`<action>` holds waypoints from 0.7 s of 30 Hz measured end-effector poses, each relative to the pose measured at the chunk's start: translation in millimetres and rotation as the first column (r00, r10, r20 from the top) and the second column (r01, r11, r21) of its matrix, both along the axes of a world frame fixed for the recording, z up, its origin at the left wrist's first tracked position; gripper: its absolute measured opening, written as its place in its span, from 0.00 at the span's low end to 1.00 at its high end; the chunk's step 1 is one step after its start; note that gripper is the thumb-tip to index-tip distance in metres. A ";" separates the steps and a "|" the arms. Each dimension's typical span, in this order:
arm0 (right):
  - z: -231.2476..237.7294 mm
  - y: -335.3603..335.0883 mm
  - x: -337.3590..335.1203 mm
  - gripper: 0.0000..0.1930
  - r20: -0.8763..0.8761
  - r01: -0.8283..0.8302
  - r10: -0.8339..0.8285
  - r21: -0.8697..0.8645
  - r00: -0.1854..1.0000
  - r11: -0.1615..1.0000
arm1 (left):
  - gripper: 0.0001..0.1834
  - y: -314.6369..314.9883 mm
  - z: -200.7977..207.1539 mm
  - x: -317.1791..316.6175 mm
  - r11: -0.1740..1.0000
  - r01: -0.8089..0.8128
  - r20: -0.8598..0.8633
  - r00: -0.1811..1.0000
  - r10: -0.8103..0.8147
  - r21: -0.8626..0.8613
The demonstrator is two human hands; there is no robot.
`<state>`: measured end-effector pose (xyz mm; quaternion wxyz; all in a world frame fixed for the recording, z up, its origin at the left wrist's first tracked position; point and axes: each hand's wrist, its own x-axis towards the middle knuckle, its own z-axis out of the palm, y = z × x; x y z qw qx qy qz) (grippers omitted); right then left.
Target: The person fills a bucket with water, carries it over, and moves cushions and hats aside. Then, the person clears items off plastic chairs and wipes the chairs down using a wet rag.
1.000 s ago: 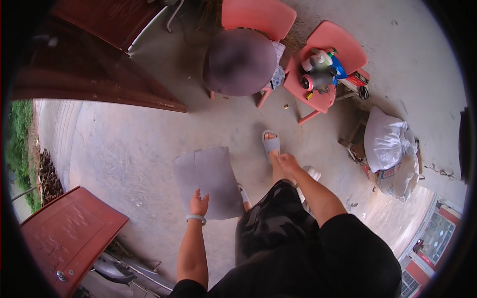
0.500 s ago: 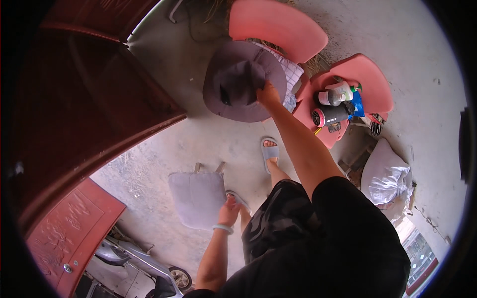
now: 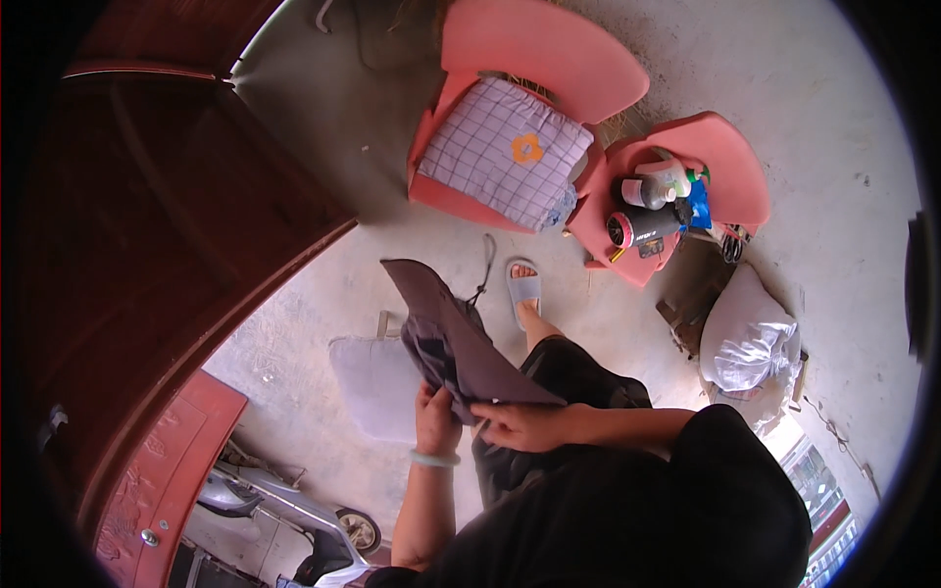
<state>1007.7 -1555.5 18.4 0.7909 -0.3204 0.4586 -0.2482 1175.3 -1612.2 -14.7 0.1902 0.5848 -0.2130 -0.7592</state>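
Note:
A dark grey-purple wide-brimmed sun hat (image 3: 470, 348) is tilted on its side in front of my body, its cord hanging off the far side. My left hand (image 3: 437, 419), below a pale bangle, is closed on the crown. My right hand (image 3: 520, 425) is closed at the near end of the brim, close to the left; some fingertips are hidden by the hat. Beyond the hat stands a pink-red plastic chair (image 3: 539, 44) with a checked cushion (image 3: 475, 147) on its seat. A grey padded stool (image 3: 368, 387) sits partly behind the hat.
Right of the cushioned chair, a second pink chair (image 3: 730, 162) holds a black cylindrical speaker (image 3: 647, 227) and bottles (image 3: 642, 192). A white sack (image 3: 750, 323) stands at the right. Dark red doors (image 3: 186, 196) line the left, with a scooter (image 3: 284, 524) near the lower left.
The hat has come off the cushioned chair and toward my body, turning on its side. My left hand has taken hold of it too. The checked cushion is now uncovered.

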 end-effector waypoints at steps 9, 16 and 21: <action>-112.3 19.5 -133.2 0.22 -0.188 0.551 -0.530 0.459 0.827 0.697 | 0.13 -3.6 14.6 57.6 0.991 0.135 0.092 0.987 -0.134 -0.012; -237.9 -77.9 -160.4 0.45 -0.855 0.804 -0.423 -0.011 0.301 0.595 | 0.17 20.2 7.4 77.6 0.918 0.198 0.078 0.968 -0.238 0.345; -293.0 -95.0 -161.5 0.53 -0.960 0.802 -0.269 -0.098 0.080 0.589 | 0.15 37.3 15.3 71.7 0.920 0.093 0.102 0.985 -0.142 0.380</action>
